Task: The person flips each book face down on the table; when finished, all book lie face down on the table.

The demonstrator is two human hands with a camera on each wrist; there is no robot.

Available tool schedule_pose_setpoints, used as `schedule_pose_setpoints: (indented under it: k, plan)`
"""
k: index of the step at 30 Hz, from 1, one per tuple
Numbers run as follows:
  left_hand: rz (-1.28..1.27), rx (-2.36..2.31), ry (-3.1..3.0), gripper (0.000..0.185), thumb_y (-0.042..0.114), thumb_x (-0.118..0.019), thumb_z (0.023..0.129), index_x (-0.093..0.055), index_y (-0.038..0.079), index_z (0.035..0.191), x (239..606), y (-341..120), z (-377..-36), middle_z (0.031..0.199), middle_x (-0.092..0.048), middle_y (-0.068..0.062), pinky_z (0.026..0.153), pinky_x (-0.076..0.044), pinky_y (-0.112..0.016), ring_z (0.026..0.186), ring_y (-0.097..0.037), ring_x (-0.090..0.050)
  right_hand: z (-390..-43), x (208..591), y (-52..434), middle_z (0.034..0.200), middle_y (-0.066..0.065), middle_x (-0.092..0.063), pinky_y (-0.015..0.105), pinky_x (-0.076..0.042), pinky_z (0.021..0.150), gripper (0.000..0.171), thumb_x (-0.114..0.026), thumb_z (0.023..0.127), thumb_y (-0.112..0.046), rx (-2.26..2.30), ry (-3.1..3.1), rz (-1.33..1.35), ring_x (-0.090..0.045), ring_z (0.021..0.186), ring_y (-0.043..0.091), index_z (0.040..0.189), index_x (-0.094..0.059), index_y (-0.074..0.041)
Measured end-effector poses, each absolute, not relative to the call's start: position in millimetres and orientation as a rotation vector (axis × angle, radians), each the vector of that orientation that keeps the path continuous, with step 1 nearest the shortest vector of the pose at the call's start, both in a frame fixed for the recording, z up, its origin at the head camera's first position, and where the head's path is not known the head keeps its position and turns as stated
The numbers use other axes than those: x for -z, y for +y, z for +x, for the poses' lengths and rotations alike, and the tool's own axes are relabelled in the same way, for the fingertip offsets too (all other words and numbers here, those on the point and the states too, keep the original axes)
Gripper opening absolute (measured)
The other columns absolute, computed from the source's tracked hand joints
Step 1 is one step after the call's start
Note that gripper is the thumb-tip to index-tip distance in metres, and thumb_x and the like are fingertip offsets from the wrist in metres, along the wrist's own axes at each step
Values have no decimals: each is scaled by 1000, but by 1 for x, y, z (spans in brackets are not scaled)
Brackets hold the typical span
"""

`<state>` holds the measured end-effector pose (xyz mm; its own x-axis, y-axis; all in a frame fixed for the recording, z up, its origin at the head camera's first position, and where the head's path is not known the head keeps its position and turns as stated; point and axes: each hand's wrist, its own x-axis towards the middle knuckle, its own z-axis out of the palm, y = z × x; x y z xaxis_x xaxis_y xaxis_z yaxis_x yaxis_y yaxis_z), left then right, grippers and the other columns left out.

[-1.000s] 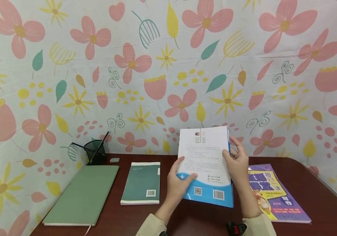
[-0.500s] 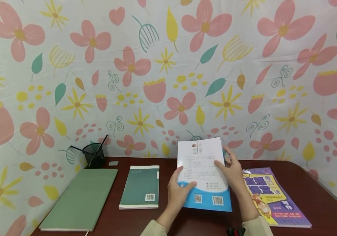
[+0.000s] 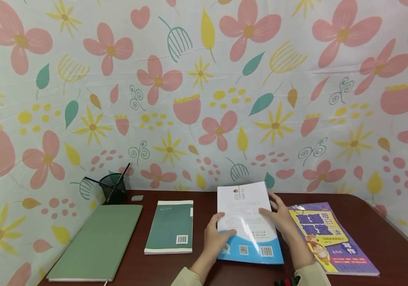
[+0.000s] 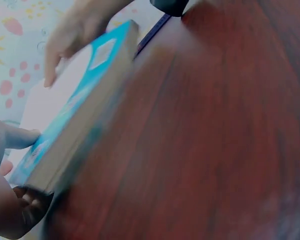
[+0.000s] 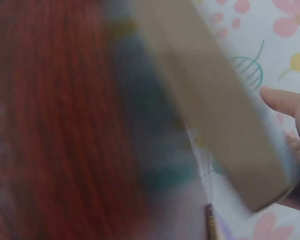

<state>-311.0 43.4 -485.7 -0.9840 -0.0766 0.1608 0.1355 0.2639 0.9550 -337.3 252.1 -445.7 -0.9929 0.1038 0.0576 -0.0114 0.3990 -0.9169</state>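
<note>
A thick book [image 3: 243, 216] with a white and blue back cover is held between both hands, low above the dark table. The left hand [image 3: 215, 237] grips its left edge, thumb on the blue and white cover. Along the right edge, the right hand [image 3: 283, 218] holds it with the thumb on the cover and the other fingers at the side. In the left wrist view the book [image 4: 77, 107] is tilted, its page edge facing the camera. The right wrist view is blurred and shows mostly page block [image 5: 215, 100], with part of the right hand [image 5: 295, 112] beyond.
Right of the held book lies a purple and yellow book [image 3: 336, 246]. To the left are a teal book [image 3: 171, 226] and a large green notebook [image 3: 96, 242]. A black mesh pen cup [image 3: 115, 194] and a small grey block [image 3: 137, 198] stand near the patterned backdrop [image 3: 189, 131].
Both hands have lowered the white and blue book toward the table, its top edge dropping in the head view. The grip looks much the same, and the other books have stayed in place.
</note>
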Motion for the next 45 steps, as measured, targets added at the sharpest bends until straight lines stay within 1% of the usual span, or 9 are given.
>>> schedule_pose_setpoints:
  k: [7, 14, 17, 22, 26, 29, 36, 41, 45]
  plan:
    - [-84, 1539, -2487, 49, 33, -79, 70, -63, 24, 115, 489, 35, -312, 118, -65, -6, 78, -48, -37, 94, -16, -60, -340, 461, 258, 150, 25, -26, 28, -49, 74, 80, -59, 91, -27, -1703, -2601, -49, -64, 92, 19, 151, -10, -13]
    - [-124, 1248, -2569, 50, 45, -75, 71, -64, 23, 115, 484, 31, -315, 112, -67, 0, 80, -47, -43, 99, -21, -61, -346, 463, 258, 148, 31, -26, 38, -48, 87, 82, -60, 90, -32, -1595, -2691, -28, -56, 113, 35, 149, -13, -2]
    - [-150, 1206, -2569, 51, 45, -73, 74, -64, 20, 117, 481, 30, -317, 107, -65, -2, 76, -46, -41, 92, -19, -59, -350, 460, 257, 147, 30, -28, 43, -45, 92, 81, -60, 89, -34, -1537, -2706, -54, -54, 114, 37, 149, -15, -1]
    - [-115, 1183, -2542, 50, 42, -73, 75, -64, 19, 118, 477, 28, -321, 96, -60, -2, 66, -41, -33, 80, -13, -50, -357, 457, 252, 147, 29, -31, 52, -38, 101, 80, -59, 89, -36, -1456, -2728, -80, -43, 125, 43, 148, -19, 0]
    - [-94, 1138, -2532, 48, 43, -75, 73, -66, 20, 114, 475, 28, -323, 92, -54, -1, 61, -34, -26, 76, -11, -41, -361, 456, 249, 147, 27, -31, 52, -37, 102, 76, -60, 89, -34, -1450, -2718, -79, -39, 128, 44, 147, -23, -1]
    - [-115, 1154, -2534, 48, 43, -75, 72, -66, 18, 112, 476, 29, -324, 93, -51, -2, 61, -30, -24, 75, -12, -36, -361, 455, 249, 147, 25, -32, 52, -35, 103, 74, -60, 89, -32, -1446, -2709, -106, -37, 129, 44, 147, -25, -2]
    - [-102, 1207, -2517, 49, 43, -77, 70, -67, 16, 110, 486, 32, -322, 91, -52, -2, 67, -33, -27, 75, -11, -37, -358, 467, 250, 147, 25, -33, 56, -28, 108, 72, -61, 89, -28, -1489, -2676, -165, -30, 134, 44, 146, -26, -1]
    - [-71, 1220, -2512, 49, 42, -79, 68, -67, 16, 107, 495, 30, -317, 90, -52, -1, 67, -34, -29, 75, -12, -38, -353, 479, 247, 146, 28, -31, 57, -29, 107, 72, -60, 89, -28, -1530, -2667, -176, -33, 132, 46, 145, -26, 1]
    - [-91, 1195, -2547, 49, 43, -78, 68, -67, 16, 107, 495, 32, -319, 90, -53, 0, 69, -34, -29, 77, -11, -40, -350, 474, 248, 147, 30, -28, 57, -27, 108, 70, -57, 91, -25, -1572, -2659, -218, -30, 134, 46, 145, -24, 4]
